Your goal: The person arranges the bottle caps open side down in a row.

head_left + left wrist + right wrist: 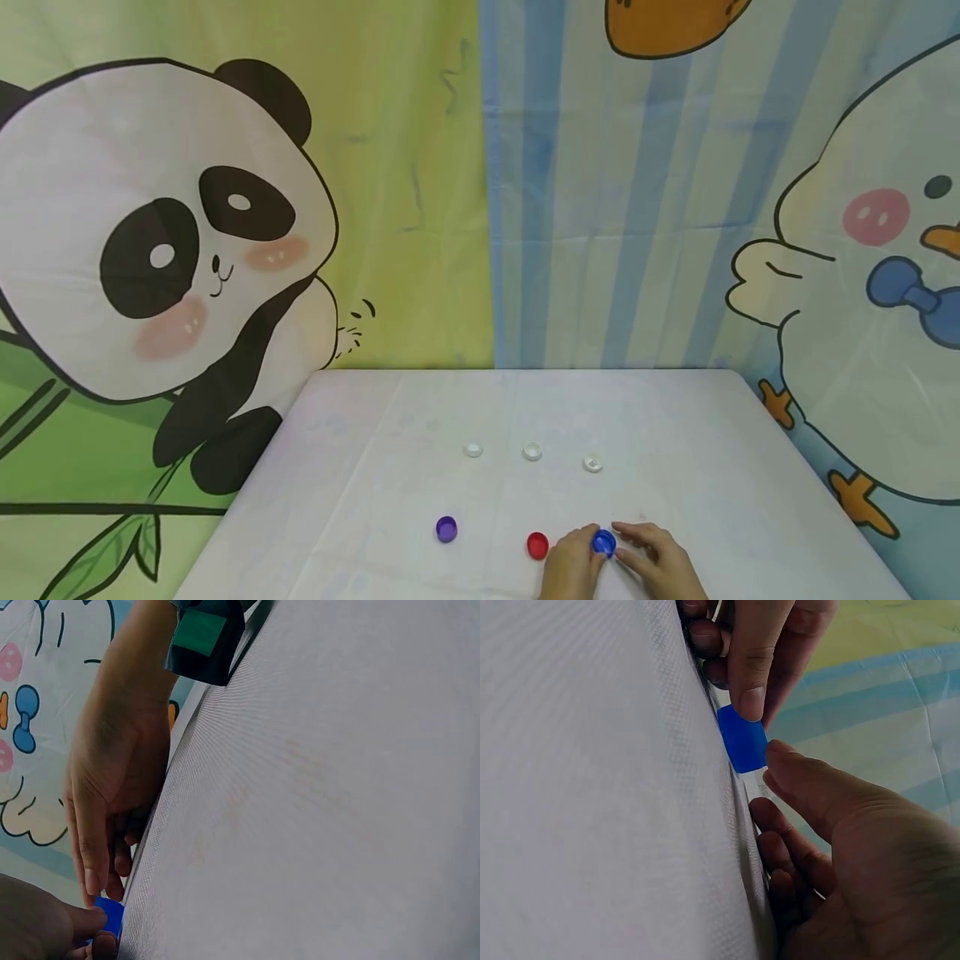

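Note:
A small round blue cap (603, 543), hollow side up, stands near the front of the white table (390, 500). My left hand (572, 565) pinches it from the left; in the right wrist view the left thumb (752, 703) lies against its side. On the other side is my right hand (662, 560), thumb and forefinger spread apart with their tips right at the cap's edge. Its remaining fingers are loosely bent near the tabletop in the right wrist view. Just left of the left hand sits a red cap (537, 546).
Farther left is a purple cap (446, 529). Behind these, a loose row holds three small white round pieces: a left one (472, 450), a middle one (532, 451) and a right one (592, 463). A patterned curtain (420, 208) hangs beyond the table's back edge.

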